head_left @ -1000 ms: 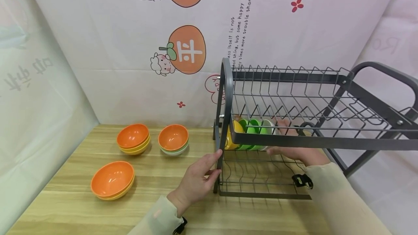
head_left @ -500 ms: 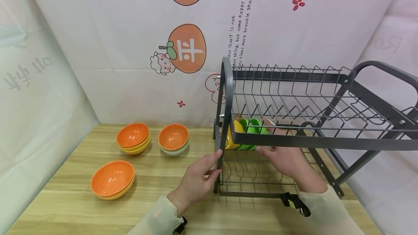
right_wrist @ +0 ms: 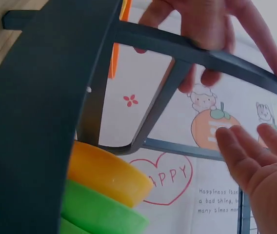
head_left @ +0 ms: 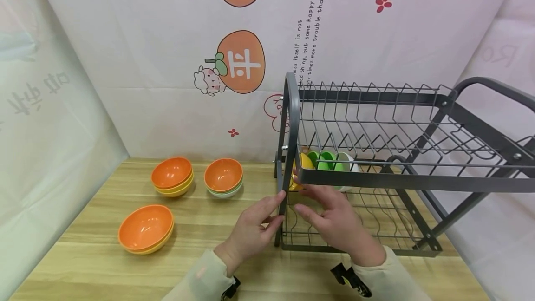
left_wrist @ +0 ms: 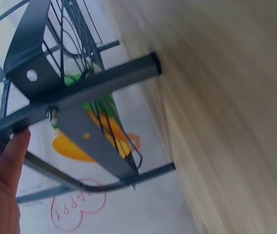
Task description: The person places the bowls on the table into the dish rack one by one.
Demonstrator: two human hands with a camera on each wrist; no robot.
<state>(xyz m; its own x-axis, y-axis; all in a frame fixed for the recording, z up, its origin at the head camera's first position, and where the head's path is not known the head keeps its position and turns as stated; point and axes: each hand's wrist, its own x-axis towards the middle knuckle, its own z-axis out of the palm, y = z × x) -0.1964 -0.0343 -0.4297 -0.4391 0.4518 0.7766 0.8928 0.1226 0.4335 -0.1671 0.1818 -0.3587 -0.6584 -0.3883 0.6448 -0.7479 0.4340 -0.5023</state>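
A black two-tier dish rack (head_left: 376, 180) stands on the wooden table. My left hand (head_left: 251, 230) grips its front left post, fingers on one side and thumb on the other; the right wrist view shows its fingers (right_wrist: 204, 22) around the bar. Before the lower tier is my right hand (head_left: 336, 222), fingers spread and holding nothing, fingertips near the post and a yellow bowl (head_left: 306, 161). On that tier the yellow bowl, green bowls (head_left: 324, 165) and a white bowl (head_left: 345, 157) stand on edge in a row at the left end, partly hidden behind the upper tier's front bar.
Left of the rack are three stacks of bowls, each topped with orange: one at the back left (head_left: 170, 172), one nearer the rack (head_left: 223, 174) and a wider one in front (head_left: 145, 227). A printed cloth (head_left: 167, 106) hangs behind the table (head_left: 104, 278).
My right hand has let go of the white bowl at the row's right end and moved left and toward me, out in front of the lower tier. My left hand stays on the post.
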